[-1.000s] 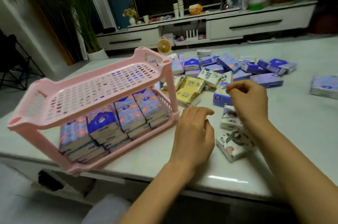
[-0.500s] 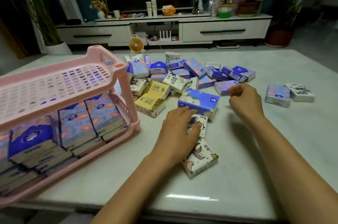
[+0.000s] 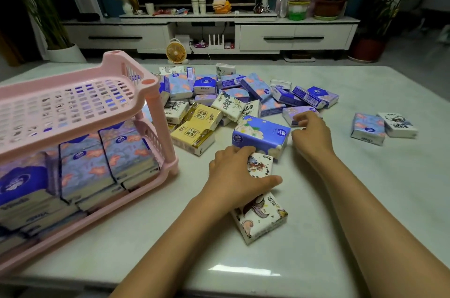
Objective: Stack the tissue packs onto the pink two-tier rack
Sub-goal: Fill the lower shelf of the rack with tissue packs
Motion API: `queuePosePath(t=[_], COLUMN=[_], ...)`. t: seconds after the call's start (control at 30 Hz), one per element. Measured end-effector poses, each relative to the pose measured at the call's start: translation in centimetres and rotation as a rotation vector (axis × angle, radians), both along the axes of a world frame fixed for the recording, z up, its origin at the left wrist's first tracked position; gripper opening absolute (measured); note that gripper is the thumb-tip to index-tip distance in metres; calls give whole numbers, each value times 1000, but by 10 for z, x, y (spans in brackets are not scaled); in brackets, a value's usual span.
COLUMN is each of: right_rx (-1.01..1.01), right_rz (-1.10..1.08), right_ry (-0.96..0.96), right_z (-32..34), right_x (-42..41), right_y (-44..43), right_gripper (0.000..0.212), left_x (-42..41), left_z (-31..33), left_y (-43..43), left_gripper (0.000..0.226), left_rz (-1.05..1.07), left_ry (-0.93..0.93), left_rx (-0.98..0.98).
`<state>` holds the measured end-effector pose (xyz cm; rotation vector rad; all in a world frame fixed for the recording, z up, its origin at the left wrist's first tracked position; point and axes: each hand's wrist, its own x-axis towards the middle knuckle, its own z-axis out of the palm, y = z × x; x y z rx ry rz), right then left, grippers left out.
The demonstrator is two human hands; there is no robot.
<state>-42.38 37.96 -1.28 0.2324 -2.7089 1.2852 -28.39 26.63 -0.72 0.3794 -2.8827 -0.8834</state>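
Looking at the head cam: left hand [image 3: 233, 176] lies on top of a white cartoon-print pack [image 3: 261, 166], fingers curled over its far edge, thumb stretched along the near side. I read that as a grip on it. That pack sits on the table [image 3: 365, 212], touching the big blue pack [image 3: 261, 135] behind it. A second cartoon pack [image 3: 260, 221] lies just nearer me, partly under the left wrist.

Right hand [image 3: 311, 134] is further out, fingers curled, tips at the near edge of a purple pack [image 3: 300, 112]. I can't tell whether it pinches the pack or only touches it.

Pink rack [image 3: 73, 103] stands on the left of the table, lower tier filled with rows of floral packs [image 3: 97, 166] stacked flat. The loose pile [image 3: 229, 93] lies between rack and right hand, with yellow packs [image 3: 194, 127] at its near-left edge. Two more packs [image 3: 367, 128] sit well apart on the right, touching each other.
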Motion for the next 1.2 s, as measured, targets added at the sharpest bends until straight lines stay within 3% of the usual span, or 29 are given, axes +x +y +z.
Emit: queuePosePath(t=[0.1,0.3,0.5,0.67,0.83,1.0,1.2], right_rx=[73,226,289,216,-103,-284,-86], right_rz=[-129,-98,-160,-128,-136,182,787], right_ry=[84,26,78,22,-12,5,-354], right_z=[-4,-13,-14,-8,13,67,106], right_x=[-10,-31,-39,-23,-1,45,101], right_y=[5,0,0,20,32,23,2], right_gripper=[40,77,58,57,53,49,51], left_x=[-1,-5,-5,-3,5,42,104], left_z=[1,-1,-2,2,4,12,30], left_y=[0,1,1,-10,-14,-9,-34], left_gripper=[64,67,76,77,82,85,84], left_rz=[-4,18,-19,-50,20,82,191], left_ry=[-1,6,-16,-33,69,280,500], left_rx=[2,24,-17,31,3,-69,-246])
